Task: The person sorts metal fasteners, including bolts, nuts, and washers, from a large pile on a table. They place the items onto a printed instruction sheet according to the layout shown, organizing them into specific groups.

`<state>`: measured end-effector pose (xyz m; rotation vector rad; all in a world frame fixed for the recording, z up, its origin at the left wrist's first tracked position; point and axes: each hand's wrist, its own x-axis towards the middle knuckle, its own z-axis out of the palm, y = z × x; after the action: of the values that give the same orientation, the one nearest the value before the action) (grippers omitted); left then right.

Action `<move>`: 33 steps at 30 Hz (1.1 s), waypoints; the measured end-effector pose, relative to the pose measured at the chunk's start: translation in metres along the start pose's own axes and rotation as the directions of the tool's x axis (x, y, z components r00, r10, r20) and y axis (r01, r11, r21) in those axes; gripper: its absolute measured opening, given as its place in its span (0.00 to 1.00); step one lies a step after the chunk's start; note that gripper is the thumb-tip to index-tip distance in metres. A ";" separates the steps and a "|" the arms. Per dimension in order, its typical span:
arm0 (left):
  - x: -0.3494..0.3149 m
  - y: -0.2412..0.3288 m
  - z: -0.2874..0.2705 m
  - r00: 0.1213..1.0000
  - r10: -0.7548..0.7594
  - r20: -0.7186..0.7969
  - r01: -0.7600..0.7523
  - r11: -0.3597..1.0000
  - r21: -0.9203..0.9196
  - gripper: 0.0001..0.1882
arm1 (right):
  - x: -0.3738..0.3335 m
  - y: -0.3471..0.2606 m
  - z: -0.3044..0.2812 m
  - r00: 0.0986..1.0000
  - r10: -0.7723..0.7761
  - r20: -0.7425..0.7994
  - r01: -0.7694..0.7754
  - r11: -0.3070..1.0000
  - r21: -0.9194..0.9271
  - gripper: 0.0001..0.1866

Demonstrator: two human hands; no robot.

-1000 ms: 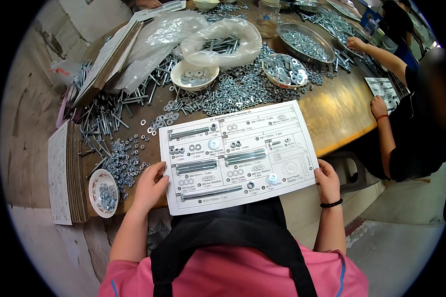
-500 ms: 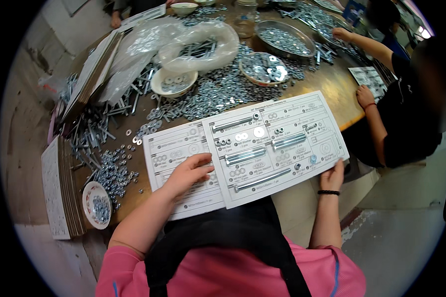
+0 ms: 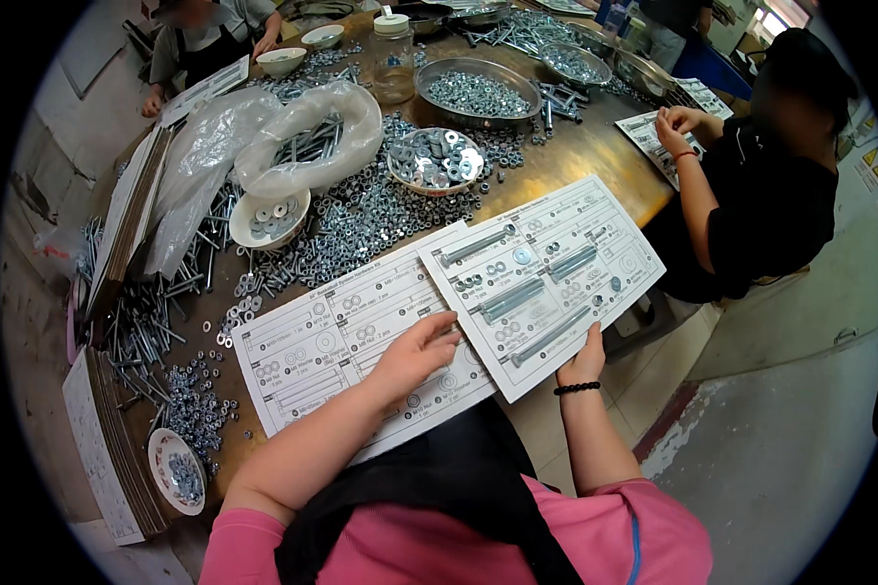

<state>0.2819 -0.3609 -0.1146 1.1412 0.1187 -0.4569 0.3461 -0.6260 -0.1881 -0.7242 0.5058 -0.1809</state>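
Note:
My right hand (image 3: 583, 359) grips the lower right edge of a white printed card (image 3: 605, 268). Shiny bolts, nuts and washers sit in rows on that card. Beneath its left side lies a second printed card (image 3: 302, 341), showing only line drawings and no hardware that I can see. Across this lower card rests my left hand (image 3: 415, 361), fingers stretched out, the tips near the left edge of the filled card. Both cards lie tilted at the table's near edge, above my lap.
Loose nuts (image 3: 361, 219) cover the table, beside a bowl of large washers (image 3: 437, 161) and a metal pan (image 3: 478, 93). Card stacks (image 3: 117, 468) stand at left, by a small bowl (image 3: 176, 471). A person in black (image 3: 771, 195) works at right, another (image 3: 200, 49) at far left.
The filled card has shifted off the lower one, so more of the lower card shows. My view has swung right. The person at right has brought both hands together over a card.

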 end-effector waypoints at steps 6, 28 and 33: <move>-0.015 -0.008 -0.012 0.967 0.238 -0.088 -0.157 0.834 0.529 0.23 | 0.051 -0.025 -0.001 0.998 0.039 0.052 -0.041 0.999 0.022 0.22; -0.036 -0.011 -0.036 0.862 0.506 -0.037 -0.199 0.403 0.893 0.18 | 0.185 -0.120 0.020 0.525 -0.672 0.523 0.608 -0.134 -0.782 0.18; -0.036 -0.010 -0.035 0.866 0.499 -0.034 -0.181 0.377 0.909 0.17 | 0.212 -0.140 0.072 0.674 -0.314 0.669 0.366 -0.644 -0.671 0.25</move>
<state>0.2503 -0.3225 -0.1261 2.2594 -0.1300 0.1221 0.5671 -0.7572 -0.1283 -2.9544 0.0552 -0.5919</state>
